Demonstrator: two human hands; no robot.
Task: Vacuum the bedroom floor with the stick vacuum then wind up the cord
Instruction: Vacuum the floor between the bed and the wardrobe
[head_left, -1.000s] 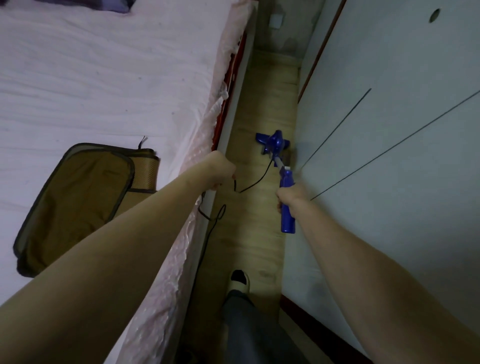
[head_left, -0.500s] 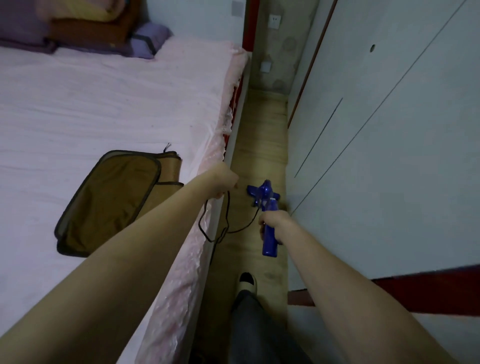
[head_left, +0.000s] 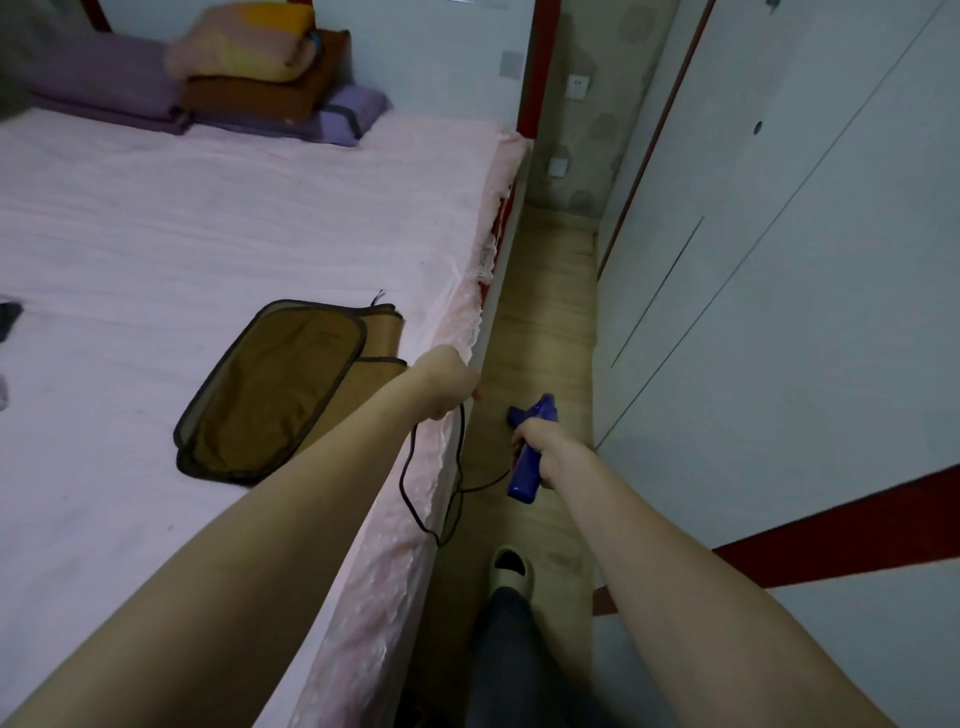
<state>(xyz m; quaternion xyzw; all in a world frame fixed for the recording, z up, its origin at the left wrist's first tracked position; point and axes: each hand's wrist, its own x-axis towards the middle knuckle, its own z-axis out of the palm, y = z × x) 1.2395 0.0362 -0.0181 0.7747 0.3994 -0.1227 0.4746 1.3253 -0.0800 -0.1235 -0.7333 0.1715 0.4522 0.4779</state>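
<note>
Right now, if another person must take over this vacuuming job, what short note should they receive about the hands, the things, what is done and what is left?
Left hand: grips the thin black power cord, held up beside the pink bed edge; the cord hangs in a loop.
Right hand: grips the blue plastic stick vacuum, pointed down the narrow wooden floor strip between bed and white wardrobe.
Done: cannot tell how much floor is covered.
Left: finish this strip, then wind the cord, not yet wound.

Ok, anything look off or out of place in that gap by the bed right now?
One thing: the cord hangs in a slack loop from the left hand, drooping along the bed edge just ahead of the slipper, so it might snag. The right hand grips the vacuum normally. Nothing spilled or damaged.
</note>
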